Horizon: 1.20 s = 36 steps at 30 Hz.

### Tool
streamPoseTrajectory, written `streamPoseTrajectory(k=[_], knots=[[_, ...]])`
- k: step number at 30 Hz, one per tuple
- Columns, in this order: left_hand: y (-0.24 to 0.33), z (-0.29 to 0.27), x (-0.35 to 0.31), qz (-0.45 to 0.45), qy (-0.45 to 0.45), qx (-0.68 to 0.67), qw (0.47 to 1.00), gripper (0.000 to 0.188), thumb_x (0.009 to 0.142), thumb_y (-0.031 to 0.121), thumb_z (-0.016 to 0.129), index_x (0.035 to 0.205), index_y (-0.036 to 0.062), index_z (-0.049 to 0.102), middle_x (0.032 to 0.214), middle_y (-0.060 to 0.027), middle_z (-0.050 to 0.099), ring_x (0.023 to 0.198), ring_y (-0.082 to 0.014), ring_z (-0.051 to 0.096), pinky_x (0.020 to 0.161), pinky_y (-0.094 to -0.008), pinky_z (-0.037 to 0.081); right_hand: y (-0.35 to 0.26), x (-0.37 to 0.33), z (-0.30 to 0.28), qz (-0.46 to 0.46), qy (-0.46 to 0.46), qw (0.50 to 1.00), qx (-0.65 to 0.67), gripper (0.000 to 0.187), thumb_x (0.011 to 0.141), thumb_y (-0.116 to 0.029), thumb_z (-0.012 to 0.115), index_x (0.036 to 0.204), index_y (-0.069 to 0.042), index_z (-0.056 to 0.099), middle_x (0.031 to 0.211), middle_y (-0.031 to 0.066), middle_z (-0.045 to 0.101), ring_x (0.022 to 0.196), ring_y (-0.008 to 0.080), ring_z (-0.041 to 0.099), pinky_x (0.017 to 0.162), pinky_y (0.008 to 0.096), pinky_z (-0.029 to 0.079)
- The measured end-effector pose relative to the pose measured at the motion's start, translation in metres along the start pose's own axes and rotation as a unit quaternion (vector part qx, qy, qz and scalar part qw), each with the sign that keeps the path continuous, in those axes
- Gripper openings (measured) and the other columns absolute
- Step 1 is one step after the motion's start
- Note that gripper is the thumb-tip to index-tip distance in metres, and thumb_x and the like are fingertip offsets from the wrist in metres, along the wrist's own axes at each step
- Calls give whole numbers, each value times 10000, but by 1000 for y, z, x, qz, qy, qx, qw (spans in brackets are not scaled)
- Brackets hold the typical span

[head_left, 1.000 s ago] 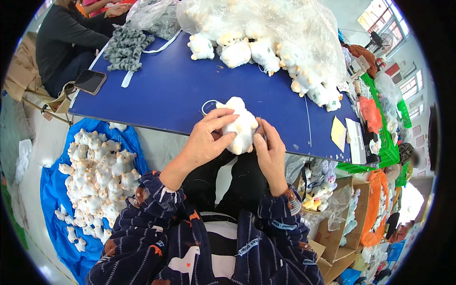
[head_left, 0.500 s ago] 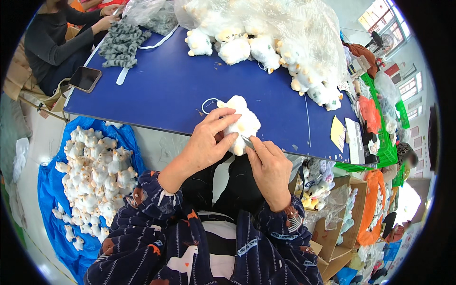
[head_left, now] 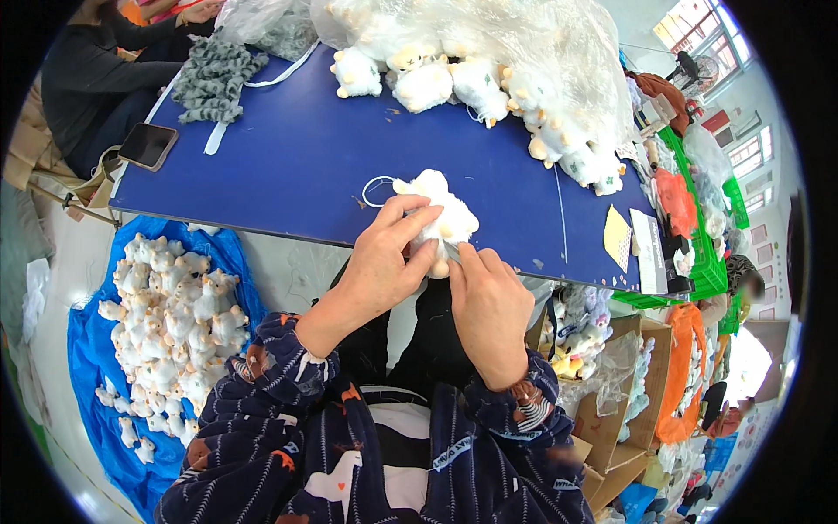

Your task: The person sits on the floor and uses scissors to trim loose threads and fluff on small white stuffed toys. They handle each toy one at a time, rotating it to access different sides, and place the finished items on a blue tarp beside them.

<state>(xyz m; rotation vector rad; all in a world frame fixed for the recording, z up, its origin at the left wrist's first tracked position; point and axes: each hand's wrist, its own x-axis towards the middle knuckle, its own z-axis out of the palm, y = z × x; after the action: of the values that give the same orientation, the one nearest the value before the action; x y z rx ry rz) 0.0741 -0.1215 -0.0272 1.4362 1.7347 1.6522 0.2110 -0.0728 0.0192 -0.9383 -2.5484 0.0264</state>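
Note:
A small white plush toy (head_left: pixel 434 203) with cream-coloured paws lies at the near edge of the blue table, a loop of pale cord (head_left: pixel 375 190) beside it on its left. My left hand (head_left: pixel 393 249) is closed on the toy, fingers across its body and thumb pressing its lower part. My right hand (head_left: pixel 491 301) is closed in a pinch at the toy's lower right side. Between its thumb and forefinger shows the thin grey tip of a small tool (head_left: pixel 451 251); its kind is mostly hidden by the fingers.
More white plush toys (head_left: pixel 423 86) lie under clear plastic (head_left: pixel 567 52) across the table (head_left: pixel 288 166). A phone (head_left: pixel 148 146) and grey curly fabric (head_left: pixel 214 79) sit at left, near a seated person (head_left: pixel 105 70). A blue sack (head_left: pixel 87 349) of plush toys stands on the floor. Cardboard boxes (head_left: pixel 646 375) are at right.
The view has shifted slightly. My right hand has turned a little, its fingers closer against the toy. My left hand keeps its hold. The seated person's hands have moved.

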Motion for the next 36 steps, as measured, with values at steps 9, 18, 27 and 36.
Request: streamPoseTrajectory(k=[9, 18, 27, 36], knots=[[-9, 2, -1, 18, 21, -29, 999, 280, 817, 18, 597, 1097, -4, 597, 1039, -99, 533, 775, -172, 569, 652, -270, 480, 17, 15, 18, -53, -8, 996, 68, 166, 796, -110, 631, 931, -21, 597, 746, 113, 565, 643, 284, 588, 551, 366, 461], [-10, -1, -2, 10, 3, -62, 998, 282, 850, 47, 589, 1129, 9, 604, 1085, -80, 519, 836, -128, 540, 669, -229, 459, 42, -1, 49, -105, 109, 953, 261, 204, 753, -48, 683, 939, 0, 613, 723, 94, 562, 595, 240, 560, 523, 322, 449], [-7, 6, -1, 10, 20, -50, 999, 276, 838, 27, 591, 1113, 10, 606, 1065, -95, 522, 788, -158, 561, 685, -262, 475, 50, -8, 60, -92, 130, 932, 325, 235, 757, -11, 677, 984, 17, 622, 748, 111, 579, 599, 216, 557, 533, 292, 448], [-5, 2, 0, 1, 19, -36, 999, 280, 835, 27, 589, 1115, 14, 605, 1084, -97, 524, 780, -152, 566, 671, -258, 478, 39, -10, 44, -63, 85, 929, 355, 241, 764, -22, 673, 996, 19, 622, 761, 114, 581, 624, 209, 564, 555, 275, 450]])
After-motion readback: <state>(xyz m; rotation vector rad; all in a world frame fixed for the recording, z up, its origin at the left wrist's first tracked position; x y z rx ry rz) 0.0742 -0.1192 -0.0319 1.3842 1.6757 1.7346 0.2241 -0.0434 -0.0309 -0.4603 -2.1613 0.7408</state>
